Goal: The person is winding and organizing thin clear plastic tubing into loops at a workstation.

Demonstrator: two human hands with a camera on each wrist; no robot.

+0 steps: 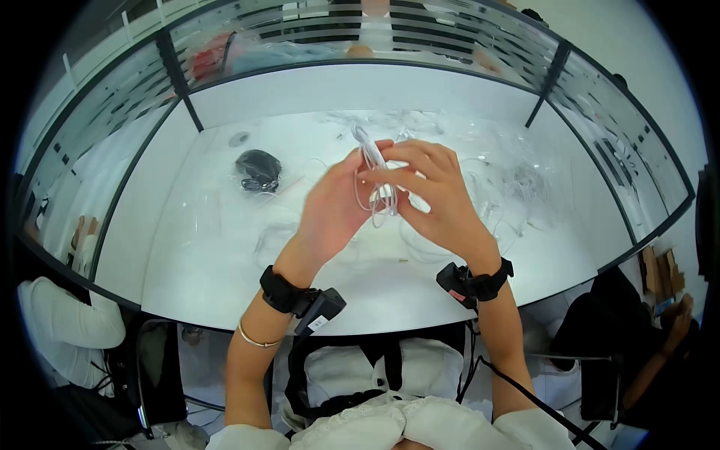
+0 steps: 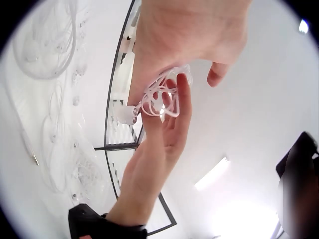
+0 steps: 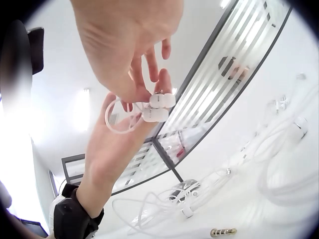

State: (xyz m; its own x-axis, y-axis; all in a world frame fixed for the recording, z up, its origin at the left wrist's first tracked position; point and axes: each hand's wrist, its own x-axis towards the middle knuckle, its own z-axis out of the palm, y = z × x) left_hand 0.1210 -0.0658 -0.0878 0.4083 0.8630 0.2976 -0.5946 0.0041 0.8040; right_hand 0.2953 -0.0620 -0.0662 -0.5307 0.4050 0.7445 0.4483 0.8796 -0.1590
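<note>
A small coiled bundle of white cable [image 1: 381, 191] is held up between both hands over the table. The left hand [image 1: 337, 199] grips it from the left side; the right hand [image 1: 439, 191] pinches it from the right, fingers bent over it. In the left wrist view the looped cable [image 2: 162, 97] lies between the left palm [image 2: 184, 35] and the right hand's fingers [image 2: 183, 99]. Two white earbuds [image 3: 158, 107] hang at the bundle beside the right thumb in the right wrist view, with a cable loop to their left.
A black bundle [image 1: 259, 169] in clear wrap lies on the table's left. Tangled white cables [image 1: 525, 184] and clear bags cover the right and back. A gold-coloured plug [image 3: 223, 232] lies on the tabletop [image 1: 360, 289]. Low partitions [image 1: 360, 88] edge the table; other people sit at both sides.
</note>
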